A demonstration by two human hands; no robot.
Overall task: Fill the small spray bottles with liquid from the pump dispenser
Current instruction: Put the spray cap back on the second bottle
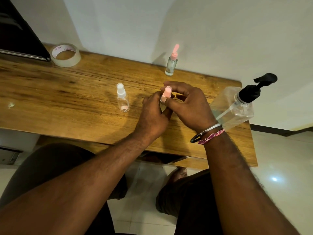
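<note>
2 hands gripping 1 pink-capped spray bottle | left hand holding body | right hand pinching cap | pump dispenser standing beside on counter

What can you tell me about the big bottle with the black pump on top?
The pump dispenser is a clear, boxy bottle that looks like plastic, with a black pump head and spout on top. A thin tube runs down inside. It stands at the wooden table's right end, beside the right hand, whose wrist hides its lower corner. How full it is I cannot tell.
</note>
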